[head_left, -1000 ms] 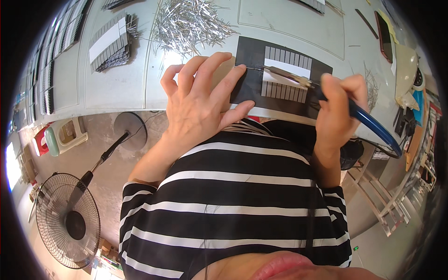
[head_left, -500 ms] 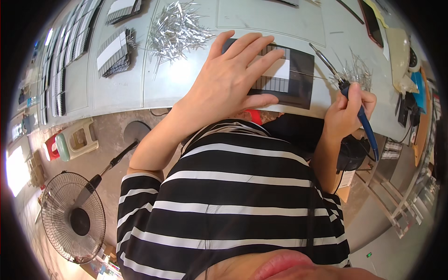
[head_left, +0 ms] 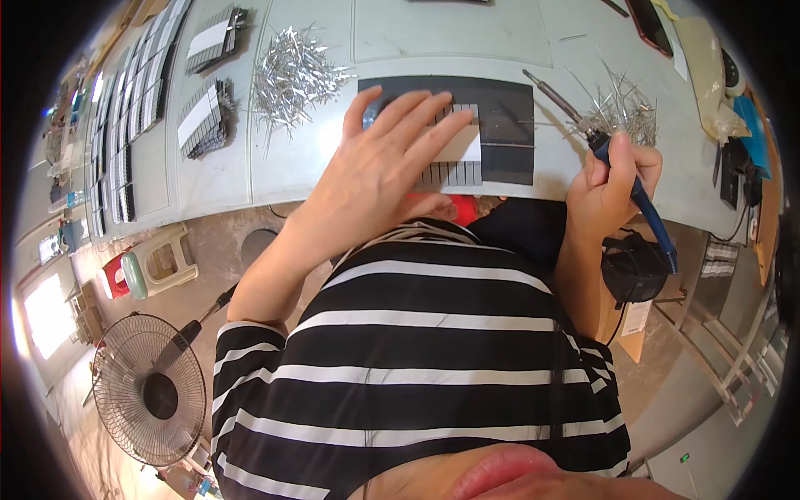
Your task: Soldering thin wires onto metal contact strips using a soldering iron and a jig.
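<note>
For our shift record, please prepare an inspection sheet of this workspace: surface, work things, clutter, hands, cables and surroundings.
Surface: pale table; dark mat at the near edge.
Work things: striped panel on the mat, partly hidden; soldering iron to its right.
Clutter: heap of metal strips at left; smaller wire pile at right; phone at far right.
Hands: left hand spread over the panel; right hand holds the iron, tip beyond the mat.
Cables: black cord below the table at right; where it leads is unclear.
Surroundings: fan and green-and-cream stool at left.
</note>
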`<action>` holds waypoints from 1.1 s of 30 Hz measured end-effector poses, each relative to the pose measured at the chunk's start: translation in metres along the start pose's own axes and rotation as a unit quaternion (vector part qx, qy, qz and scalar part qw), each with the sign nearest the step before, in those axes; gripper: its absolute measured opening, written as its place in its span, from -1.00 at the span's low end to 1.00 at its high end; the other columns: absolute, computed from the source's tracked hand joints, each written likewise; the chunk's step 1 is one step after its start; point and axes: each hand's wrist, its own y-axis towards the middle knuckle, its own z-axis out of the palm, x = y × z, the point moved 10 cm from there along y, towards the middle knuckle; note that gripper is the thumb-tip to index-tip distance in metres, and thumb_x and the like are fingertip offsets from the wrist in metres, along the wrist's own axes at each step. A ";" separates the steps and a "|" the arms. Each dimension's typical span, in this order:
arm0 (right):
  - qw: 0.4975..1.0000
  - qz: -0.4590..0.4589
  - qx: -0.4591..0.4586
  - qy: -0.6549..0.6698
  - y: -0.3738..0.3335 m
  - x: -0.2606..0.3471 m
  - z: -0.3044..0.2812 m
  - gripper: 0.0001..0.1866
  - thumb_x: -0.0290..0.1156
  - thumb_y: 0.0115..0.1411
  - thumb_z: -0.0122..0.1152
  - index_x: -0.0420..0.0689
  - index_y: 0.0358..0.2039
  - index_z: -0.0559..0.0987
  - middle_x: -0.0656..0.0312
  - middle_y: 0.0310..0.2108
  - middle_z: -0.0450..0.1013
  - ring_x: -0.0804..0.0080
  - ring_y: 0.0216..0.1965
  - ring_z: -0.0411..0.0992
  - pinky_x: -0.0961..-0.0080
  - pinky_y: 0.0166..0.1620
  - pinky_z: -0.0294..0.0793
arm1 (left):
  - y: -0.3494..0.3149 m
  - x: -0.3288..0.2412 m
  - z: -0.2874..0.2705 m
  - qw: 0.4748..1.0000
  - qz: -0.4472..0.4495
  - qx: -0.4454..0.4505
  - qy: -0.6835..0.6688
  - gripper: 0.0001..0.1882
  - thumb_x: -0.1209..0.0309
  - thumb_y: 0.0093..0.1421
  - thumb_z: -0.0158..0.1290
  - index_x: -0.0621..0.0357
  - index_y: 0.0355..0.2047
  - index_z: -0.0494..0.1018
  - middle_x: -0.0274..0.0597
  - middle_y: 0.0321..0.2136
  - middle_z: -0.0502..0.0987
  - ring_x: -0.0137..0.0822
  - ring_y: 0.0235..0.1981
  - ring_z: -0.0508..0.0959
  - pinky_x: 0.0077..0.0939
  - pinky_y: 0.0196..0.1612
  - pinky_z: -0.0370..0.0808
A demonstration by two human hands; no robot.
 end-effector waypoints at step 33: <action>0.996 -0.066 0.001 0.068 -0.011 -0.003 -0.019 -0.76 -0.49 0.26 0.21 -0.09 -0.40 0.29 0.43 -0.69 0.13 0.69 -0.62 0.08 0.63 -0.42 0.12 | 0.176 0.135 -0.012 0.999 0.039 -0.009 0.007 -0.02 0.16 -0.02 0.39 -0.31 0.39 0.15 -0.16 0.22 0.38 -0.14 0.26 0.36 0.08 0.36 -0.01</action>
